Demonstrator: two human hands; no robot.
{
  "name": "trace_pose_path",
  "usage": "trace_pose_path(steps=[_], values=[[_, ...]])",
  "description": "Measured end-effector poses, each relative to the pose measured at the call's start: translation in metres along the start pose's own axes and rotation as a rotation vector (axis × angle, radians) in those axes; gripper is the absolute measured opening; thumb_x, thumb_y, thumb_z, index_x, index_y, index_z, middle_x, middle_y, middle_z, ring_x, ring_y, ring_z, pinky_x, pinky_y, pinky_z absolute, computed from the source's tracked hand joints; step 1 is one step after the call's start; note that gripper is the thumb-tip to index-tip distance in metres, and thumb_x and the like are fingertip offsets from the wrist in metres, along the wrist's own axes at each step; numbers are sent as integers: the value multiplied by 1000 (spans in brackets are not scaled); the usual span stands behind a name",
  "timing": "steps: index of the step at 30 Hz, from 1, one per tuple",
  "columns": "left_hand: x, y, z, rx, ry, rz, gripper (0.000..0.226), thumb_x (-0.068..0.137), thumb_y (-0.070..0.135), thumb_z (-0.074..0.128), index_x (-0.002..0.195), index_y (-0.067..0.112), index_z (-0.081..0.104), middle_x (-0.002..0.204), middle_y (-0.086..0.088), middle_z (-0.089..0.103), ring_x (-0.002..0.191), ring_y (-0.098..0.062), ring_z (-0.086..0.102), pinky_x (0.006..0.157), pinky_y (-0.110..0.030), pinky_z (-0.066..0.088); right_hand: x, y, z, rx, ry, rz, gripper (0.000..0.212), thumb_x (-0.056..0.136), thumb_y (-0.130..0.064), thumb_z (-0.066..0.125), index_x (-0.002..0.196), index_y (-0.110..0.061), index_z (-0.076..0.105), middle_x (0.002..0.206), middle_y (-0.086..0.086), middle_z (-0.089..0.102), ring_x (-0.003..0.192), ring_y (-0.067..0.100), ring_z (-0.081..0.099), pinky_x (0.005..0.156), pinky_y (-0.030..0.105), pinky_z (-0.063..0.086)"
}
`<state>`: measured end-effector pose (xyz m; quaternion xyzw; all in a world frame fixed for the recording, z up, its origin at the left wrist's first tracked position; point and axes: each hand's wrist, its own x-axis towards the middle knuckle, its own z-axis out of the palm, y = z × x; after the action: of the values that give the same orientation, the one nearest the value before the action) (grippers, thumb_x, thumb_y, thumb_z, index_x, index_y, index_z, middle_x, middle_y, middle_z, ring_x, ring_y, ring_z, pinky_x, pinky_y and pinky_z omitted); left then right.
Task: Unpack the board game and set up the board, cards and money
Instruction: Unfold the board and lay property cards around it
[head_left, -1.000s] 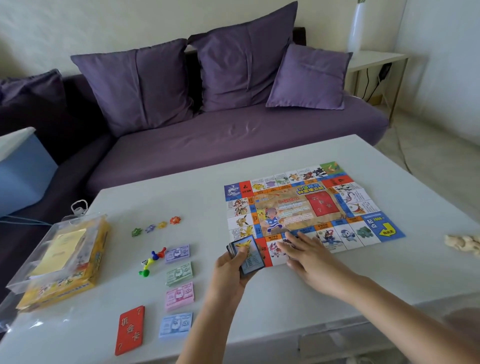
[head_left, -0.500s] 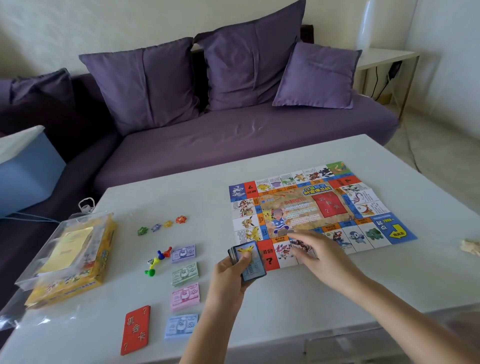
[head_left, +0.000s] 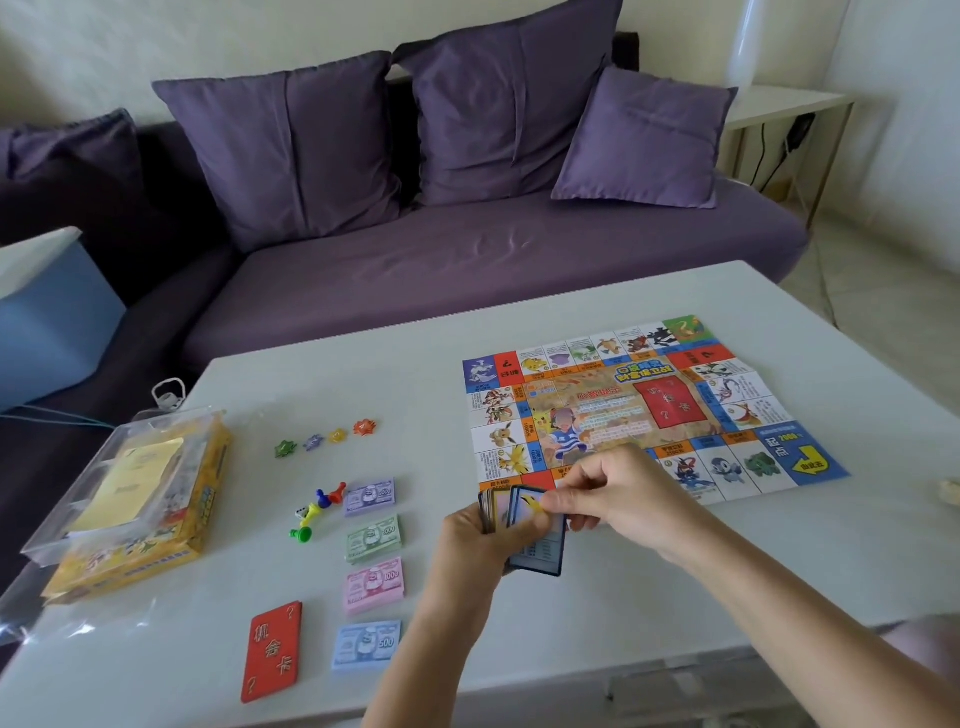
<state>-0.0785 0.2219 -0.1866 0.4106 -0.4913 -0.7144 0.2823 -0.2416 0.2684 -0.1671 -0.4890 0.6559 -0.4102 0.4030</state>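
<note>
Box: Well to the left of our left hand (head_left: 478, 540), the yellow game box (head_left: 140, 540) sits on the white table (head_left: 675, 597) with a clear lid lying askew on top.
Red pack: Left of our left wrist and nearer to us, the red card pack (head_left: 271, 651) lies flat, marked with question marks.
Pieces: Beyond and left of that hand we see four star tokens (head_left: 324, 439) in a row and a huddle of coloured pawns (head_left: 317, 512).
Money: Four stacks of play notes (head_left: 374, 539), purple, green, pink and blue, run in a column just left of our left forearm.
Left hand: Its fingers curl round the blue-bordered card deck (head_left: 488, 512), cradling it from below.
Right hand: Our right hand (head_left: 618, 499) pinches the upper edge of the top card (head_left: 537, 556) between thumb and forefinger, the other fingers loosely curled.
Cards, look: Dark blue borders, a pale face with a yellow figure and a text panel beneath. The top card is slid partly off the deck.
Cards, handling: We judge them light, thin and slick, apt to fan or spill. The deck is best held by its long sides, and a single card by one short edge.
Board: Just beyond our right hand, the paper game board (head_left: 649, 410) lies unfolded and flat, creased at its folds, with a red rectangle printed near its centre.
</note>
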Motion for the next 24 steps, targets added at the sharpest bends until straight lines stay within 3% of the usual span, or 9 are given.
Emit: trace_pose_path(steps=[3,7,12,14,16,18,21,24], values=[[-3,4,-2,-220,-62,-89,38,72,12,66,108,2,63,97,-14,72,85,-21,69,71,-28,57,2,-4,1,-64,39,-25,9,77,-27,78,74,-19,74,70,0,72,63,12,66,61,24,55],[-9,11,-8,-363,-113,-159,25,86,5,55,110,-1,60,96,-18,72,83,-25,71,70,-36,59,6,-8,0,-71,67,-43,6,82,-18,75,82,-25,73,72,0,72,63,10,65,69,32,57],[-11,8,-17,-208,-25,-76,24,85,-15,52,103,-3,60,88,-15,73,75,-23,71,62,-28,58,3,-12,6,-177,-43,-70,34,88,-17,68,118,-33,65,78,-10,72,80,3,68,84,24,55],[-12,5,-20,-102,39,-32,27,80,-19,56,100,-2,63,87,-16,73,74,-23,71,62,-27,56,0,-12,14,-264,-33,-107,46,85,-19,71,126,-34,59,78,-13,71,80,-2,66,81,15,52],[-11,2,-24,6,90,1,27,76,-18,63,95,1,67,88,-17,73,75,-24,71,63,-25,56,1,-15,21,-331,23,-135,48,80,-23,76,124,-35,62,75,-16,66,74,-10,61,70,6,45],[-9,3,-28,30,104,4,23,76,-14,67,92,3,69,88,-18,73,77,-25,71,64,-25,56,6,-22,23,-344,40,-133,43,77,-27,79,117,-34,66,69,-13,67,68,-8,60,66,8,44],[-7,13,-33,-91,25,-7,17,84,-1,62,100,2,68,94,-16,73,82,-24,71,69,-28,56,16,-36,15,-357,-18,-98,37,72,-37,81,106,-33,68,66,-11,69,62,-2,62,72,19,50],[-2,23,-40,-231,37,0,16,88,5,56,101,2,65,93,-13,73,81,-20,71,70,-30,58,30,-46,6,-269,-147,-6,30,74,-34,79,103,-30,70,68,-8,71,59,1,61,66,19,48]])
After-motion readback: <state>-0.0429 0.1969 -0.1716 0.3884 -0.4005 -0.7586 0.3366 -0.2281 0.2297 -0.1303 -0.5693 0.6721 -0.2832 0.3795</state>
